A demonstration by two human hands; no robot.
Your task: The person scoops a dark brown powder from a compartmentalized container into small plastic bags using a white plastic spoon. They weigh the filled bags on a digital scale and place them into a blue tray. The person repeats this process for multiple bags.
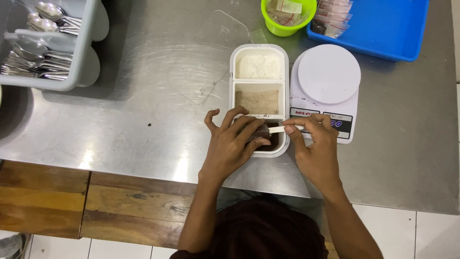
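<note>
A white three-compartment container (231, 86) sits on the steel counter: white powder at the far end, tan powder in the middle, dark brown powder in the near compartment. My left hand (231, 144) hovers over the near compartment, fingers pinching a small clear bag (262, 132) that holds some dark powder. My right hand (314, 144) grips a small white spoon (277, 129) whose tip points into that bag. A white kitchen scale (328, 79) stands just right of the container, partly under my right hand.
A clear plastic lid (201, 72) lies left of the container. A green bowl (287, 17) and a blue tray (383, 29) with small packets stand at the back. A grey cutlery rack (48, 43) with spoons is at the far left. Wooden boards edge the counter.
</note>
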